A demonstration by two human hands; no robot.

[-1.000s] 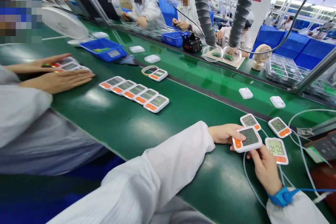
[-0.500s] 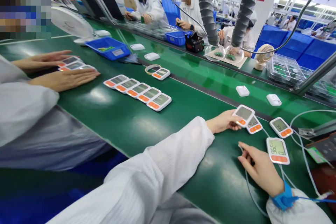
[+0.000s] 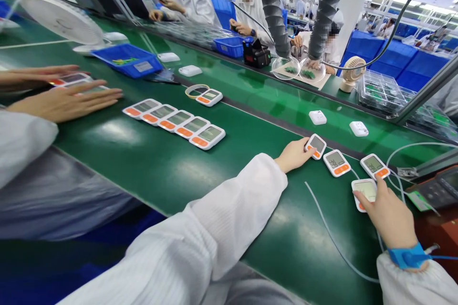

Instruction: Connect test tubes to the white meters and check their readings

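The desk (image 3: 243, 139) has a glossy, dark green top. Across it runs a row of five display units (image 3: 175, 121), white with orange buttons, set side by side, screens up. Just behind the row's right half lie a single similar unit (image 3: 209, 97) and a pale ring (image 3: 187, 93) beside it. Behind the row to the left sits a blue tray (image 3: 125, 67). Well right of the row lie three more display units (image 3: 336, 163), one partly covered; a thin pale cable (image 3: 324, 219) curves nearer the viewer than the row.
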